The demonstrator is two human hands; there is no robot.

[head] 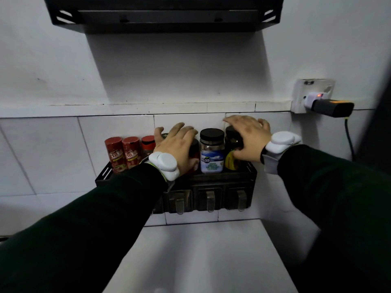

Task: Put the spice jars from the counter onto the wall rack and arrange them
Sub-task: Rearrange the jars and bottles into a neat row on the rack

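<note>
While both your hands are on the wall rack (101, 176), nudge rather than lift, keeping each jar upright against the tiles and its label facing you. At the rack's left end stand two red spice shakers (123, 154), touching, with a red-capped jar (148, 144) just beside them. Your left hand (176, 146) lies spread over a dark-lidded jar (195, 150) left of the rack's middle; whether the fingers actually clamp it I cannot tell. The clear jar with the blue label (211, 153) stands free between your hands, holding little that can be seen. Your right hand (248, 138) wraps the dark jar with the yellow label (231, 155) at the rack's right end. Nothing remains on the counter (201, 261) below.
</note>
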